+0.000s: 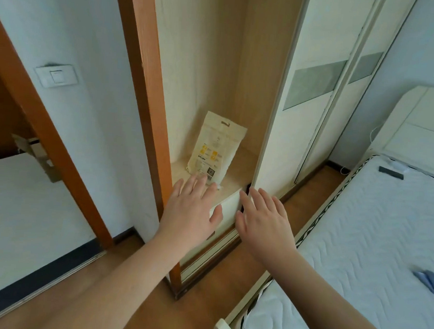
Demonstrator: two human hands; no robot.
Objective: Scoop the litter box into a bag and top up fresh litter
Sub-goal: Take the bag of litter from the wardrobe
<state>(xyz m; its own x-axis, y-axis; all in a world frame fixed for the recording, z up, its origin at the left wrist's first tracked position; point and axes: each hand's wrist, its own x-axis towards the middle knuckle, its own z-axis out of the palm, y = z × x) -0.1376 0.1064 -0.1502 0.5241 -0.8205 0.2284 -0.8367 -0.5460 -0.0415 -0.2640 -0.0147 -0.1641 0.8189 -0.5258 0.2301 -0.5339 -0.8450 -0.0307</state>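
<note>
Bedroom, open pale-wood wardrobe (216, 63); my left hand (191, 208) and right hand (263, 217) reach flat-fingered, holding nothing, toward the cream paper litter pouch (215, 145) standing inside; scooping and topping-up seemingly remain.

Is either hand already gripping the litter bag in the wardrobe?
No: the left hand and right hand both reach forward with fingers spread, while the bag stands untouched, leaning in the wardrobe compartment.
</note>
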